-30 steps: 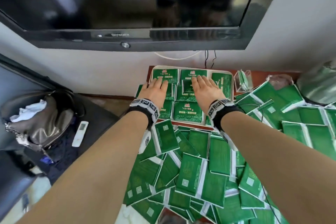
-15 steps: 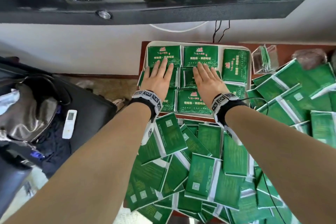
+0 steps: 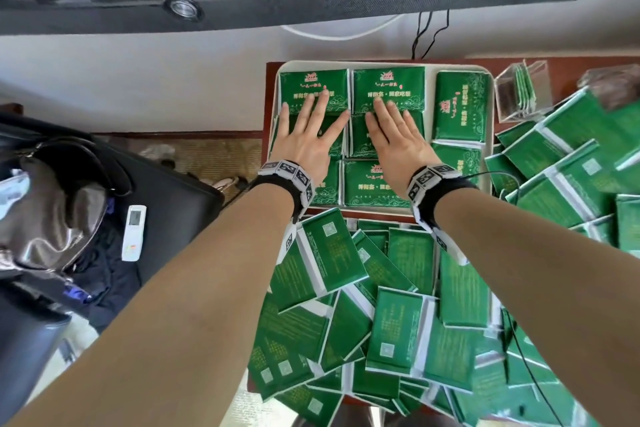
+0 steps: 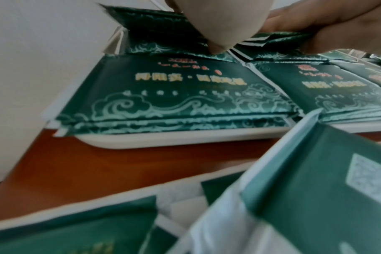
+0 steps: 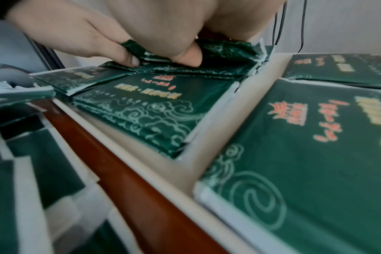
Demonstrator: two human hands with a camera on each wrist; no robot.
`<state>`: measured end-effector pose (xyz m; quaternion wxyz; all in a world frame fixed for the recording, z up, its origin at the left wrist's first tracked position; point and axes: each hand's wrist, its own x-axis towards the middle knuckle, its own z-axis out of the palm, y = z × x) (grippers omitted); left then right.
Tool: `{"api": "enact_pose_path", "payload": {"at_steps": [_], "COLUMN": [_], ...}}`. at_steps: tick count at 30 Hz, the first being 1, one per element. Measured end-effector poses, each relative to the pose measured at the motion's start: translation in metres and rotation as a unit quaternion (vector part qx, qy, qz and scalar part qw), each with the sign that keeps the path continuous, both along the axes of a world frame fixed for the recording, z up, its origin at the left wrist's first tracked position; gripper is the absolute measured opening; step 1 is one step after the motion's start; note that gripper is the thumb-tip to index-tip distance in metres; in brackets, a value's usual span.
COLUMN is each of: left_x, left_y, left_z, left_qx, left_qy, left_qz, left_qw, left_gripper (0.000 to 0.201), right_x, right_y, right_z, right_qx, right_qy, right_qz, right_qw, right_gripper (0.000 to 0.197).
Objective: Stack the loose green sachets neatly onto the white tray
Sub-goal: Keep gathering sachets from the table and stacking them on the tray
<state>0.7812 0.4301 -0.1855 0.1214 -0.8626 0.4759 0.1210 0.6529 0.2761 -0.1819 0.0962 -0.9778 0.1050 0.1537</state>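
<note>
Head view showed, nearest me, the heap of loose green sachets [image 3: 394, 333] lying mostly back-side up and criss-crossed over the brown tabletop [image 4: 124, 165]. Beyond it sat the white tray [image 3: 428, 78], already carrying rows of sachet stacks [image 3: 372, 184] face up, with one separate column along its right side. My left hand [image 3: 306, 139] and my right hand [image 3: 398, 142] lay palm down on the middle stacks, side by side, fingers straight and spread, the tips reaching onto the far row. Neither hand gripped anything; both pressed flat.

I judged the step to be squaring and flattening the stacks. To do it well, I would press evenly with the whole palm and nudge the edges inward toward the gap between stacks, since the slick wrappers would probably slide if pushed from one side.

From the right wrist view, the sachets under my thumb [image 5: 188, 58] looked rumpled, so that corner probably needed smoothing first. How many layers each stack held I could not tell. My palms hid the middle row, and the heap ran off the lower and right edges. At the far right stood a clear holder [image 3: 519, 90] with a few sachets upright inside; its back was cut off.
</note>
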Motion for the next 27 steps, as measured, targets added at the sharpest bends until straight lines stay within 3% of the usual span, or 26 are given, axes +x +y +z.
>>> {"api": "enact_pose_path", "payload": {"at_steps": [12, 21, 27], "left_x": [-0.003, -0.032, -0.090], "left_y": [0.006, -0.010, -0.051], "left_z": [-0.002, 0.053, 0.095], "left_qx": [-0.037, -0.056, -0.074], "left_qy": [-0.001, -0.010, -0.031], "left_qz": [-0.012, -0.031, -0.088], "left_qw": [0.999, 0.998, 0.993], "left_gripper": [0.086, 0.083, 0.083], "right_x": [-0.004, -0.044, -0.112], "right_y": [0.003, 0.004, -0.007], "right_z": [0.004, 0.057, 0.101], "right_qx": [-0.031, -0.055, -0.030], "right_qy": [0.028, 0.021, 0.010], "right_qz": [0.004, -0.046, -0.136], "right_qw": [0.999, 0.997, 0.990], "right_gripper": [0.088, 0.080, 0.072]}}
